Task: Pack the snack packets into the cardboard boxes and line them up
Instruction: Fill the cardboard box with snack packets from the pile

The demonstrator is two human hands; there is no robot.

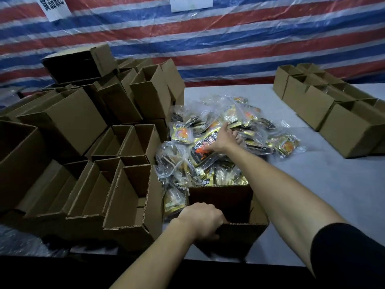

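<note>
A heap of snack packets (218, 142) in clear bags lies on the grey table's middle. An open cardboard box (229, 207) stands at the table's near edge, its inside dark. My left hand (203, 221) grips the box's near left rim, fingers curled over the edge. My right hand (224, 138) reaches over the box into the heap, fingers spread and touching the packets; whether it pinches one I cannot tell. A row of open boxes (325, 107) stands lined up at the right.
A big pile of empty open cardboard boxes (87, 147) fills the left side, some stacked and tilted. A striped red, white and blue tarp (229, 38) hangs behind the grey table (312, 184). Bare table surface shows between the heap and the right-hand row.
</note>
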